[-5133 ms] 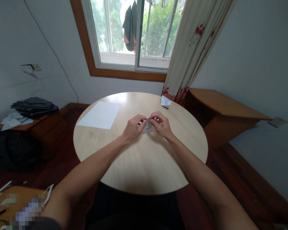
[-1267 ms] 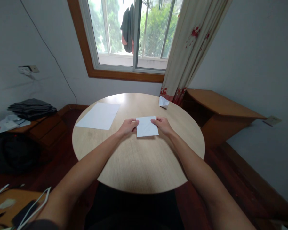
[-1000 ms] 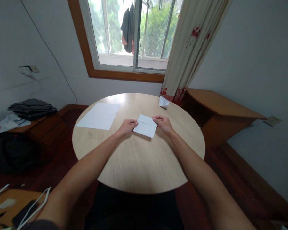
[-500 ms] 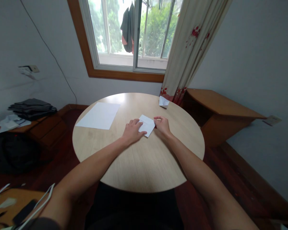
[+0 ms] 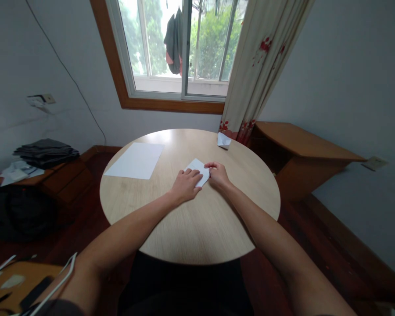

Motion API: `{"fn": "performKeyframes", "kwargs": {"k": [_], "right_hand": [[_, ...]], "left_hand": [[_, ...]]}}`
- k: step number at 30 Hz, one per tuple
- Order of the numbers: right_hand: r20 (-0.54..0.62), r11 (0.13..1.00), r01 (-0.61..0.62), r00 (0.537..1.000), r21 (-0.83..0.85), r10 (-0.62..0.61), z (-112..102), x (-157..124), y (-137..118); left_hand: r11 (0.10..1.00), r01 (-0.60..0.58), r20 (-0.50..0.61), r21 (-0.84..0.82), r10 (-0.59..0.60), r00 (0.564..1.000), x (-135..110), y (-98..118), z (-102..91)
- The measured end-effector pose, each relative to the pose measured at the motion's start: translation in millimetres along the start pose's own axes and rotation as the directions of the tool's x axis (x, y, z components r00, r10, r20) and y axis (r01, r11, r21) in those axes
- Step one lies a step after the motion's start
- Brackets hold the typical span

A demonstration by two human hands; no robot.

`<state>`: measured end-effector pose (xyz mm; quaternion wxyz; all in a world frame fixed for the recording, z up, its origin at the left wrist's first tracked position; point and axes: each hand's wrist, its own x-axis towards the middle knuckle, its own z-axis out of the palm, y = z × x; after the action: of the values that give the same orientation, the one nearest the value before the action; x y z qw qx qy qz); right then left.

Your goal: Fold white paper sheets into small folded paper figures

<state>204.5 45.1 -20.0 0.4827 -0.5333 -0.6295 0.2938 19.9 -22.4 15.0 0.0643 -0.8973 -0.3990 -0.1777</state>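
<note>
A small folded white paper [image 5: 198, 169] lies on the round wooden table [image 5: 191, 219]. My left hand [image 5: 185, 185] rests flat on the paper's near left part, fingers stretched out. My right hand [image 5: 217, 175] sits at the paper's right edge with its fingers curled and pressed down on that edge. Much of the paper is hidden under the two hands.
A flat white sheet [image 5: 135, 160] lies on the table's left side. A small folded paper piece [image 5: 223, 141] sits at the far right rim by the curtain [image 5: 256, 74]. A low wooden bench [image 5: 303, 153] stands to the right, and folded dark clothes [image 5: 46, 150] lie on a cabinet to the left.
The paper was held up between both hands, then laid on the table. My left hand went flat onto it and my right hand moved in to press its right edge.
</note>
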Motion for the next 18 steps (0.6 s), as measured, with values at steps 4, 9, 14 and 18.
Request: {"fn": "performKeyframes", "kwargs": {"k": [4,9,14,18], "right_hand": [[0.126,0.976,-0.008,0.991,-0.216,0.036,-7,-4,-5],[0.421,0.913,0.237,0.904,-0.332,-0.082,-11,-14,-17],[0.467,0.839,0.487,0.817,-0.242,-0.339,-14,-18,-21],[0.504,0.837,0.51,0.785,-0.196,-0.36,-21,-14,-17]], "left_hand": [[1.0,0.019,0.048,0.005,-0.019,0.999,0,-8,4.9],[0.992,0.101,0.077,-0.079,-0.095,0.993,1,-28,14.7],[0.973,-0.018,0.078,-0.231,0.037,0.996,6,-50,20.8],[0.942,-0.106,0.087,-0.317,0.14,0.986,8,-62,20.9]]}}
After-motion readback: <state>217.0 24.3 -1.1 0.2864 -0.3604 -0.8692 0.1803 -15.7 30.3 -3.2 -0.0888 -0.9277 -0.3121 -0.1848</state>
